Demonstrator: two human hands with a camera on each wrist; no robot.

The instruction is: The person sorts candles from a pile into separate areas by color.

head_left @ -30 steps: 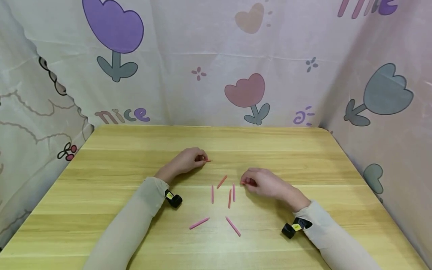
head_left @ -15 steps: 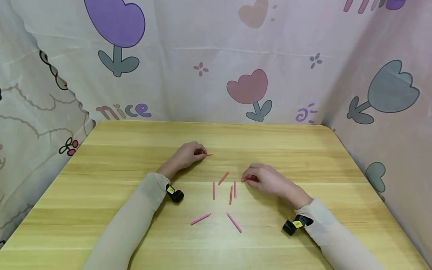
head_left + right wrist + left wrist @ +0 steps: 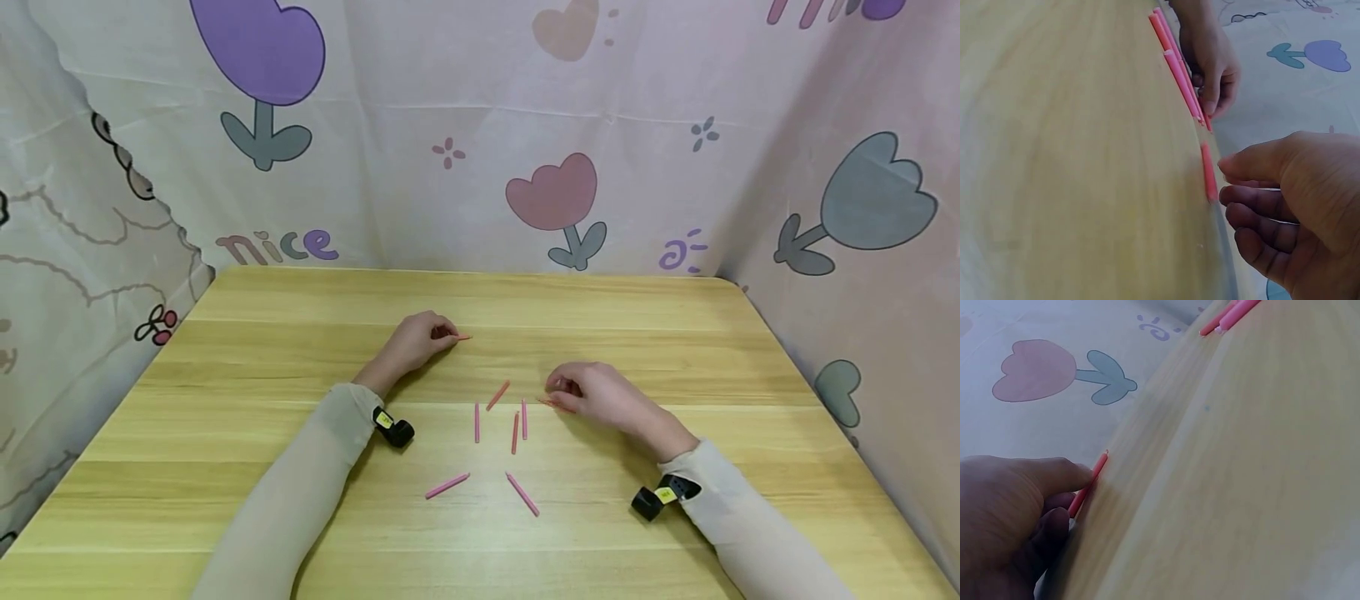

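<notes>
In the head view my left hand (image 3: 418,340) is at the far middle of the table, pinching a thin red candle (image 3: 1099,465) between thumb and forefinger; its wick tip points away from the hand in the left wrist view. Nearer and to the right, another red candle (image 3: 1208,172) lies on the wood. My right hand (image 3: 603,398) hovers right beside it with fingers loosely bent, a small gap showing in the right wrist view. Between the hands lie an orange-red candle (image 3: 498,395), a second one (image 3: 515,433), and two upright-pointing pink candles, left (image 3: 477,423) and right (image 3: 524,419).
Closer to the body, two pink candles lie slanted, one on the left (image 3: 447,486) and one on the right (image 3: 522,494). The wooden table (image 3: 360,533) meets a patterned cloth (image 3: 405,200) at the back and sides. Black cameras sit on both wrists.
My right hand has let go of its red candle and drawn slightly to the right, leaving it on the table. The left hand still pinches its candle. The head view has tilted a little.
</notes>
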